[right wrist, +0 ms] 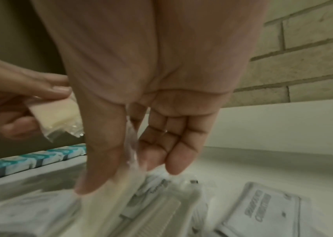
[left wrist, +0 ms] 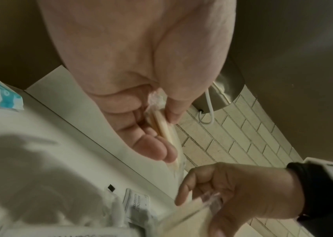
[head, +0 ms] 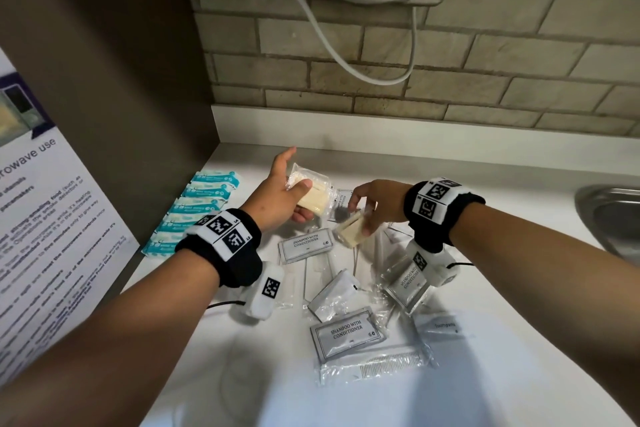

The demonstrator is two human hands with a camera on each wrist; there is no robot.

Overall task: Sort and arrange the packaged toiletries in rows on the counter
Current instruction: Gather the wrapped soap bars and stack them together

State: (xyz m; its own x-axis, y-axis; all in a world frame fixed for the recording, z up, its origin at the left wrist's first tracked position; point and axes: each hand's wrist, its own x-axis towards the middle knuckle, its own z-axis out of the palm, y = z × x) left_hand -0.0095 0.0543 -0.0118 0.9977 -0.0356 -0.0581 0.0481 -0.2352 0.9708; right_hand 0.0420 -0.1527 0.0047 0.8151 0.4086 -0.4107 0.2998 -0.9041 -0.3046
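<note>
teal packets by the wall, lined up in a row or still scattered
Lined up: the teal packets lie side by side in one row along the counter's left edge.

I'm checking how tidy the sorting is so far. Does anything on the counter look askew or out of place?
Yes. The teal packets sit in a neat row at the left, but the shampoo sachets and a packaged comb lie jumbled at mixed angles, some overlapping. Each hand, left and right, holds a wrapped soap bar.
</note>
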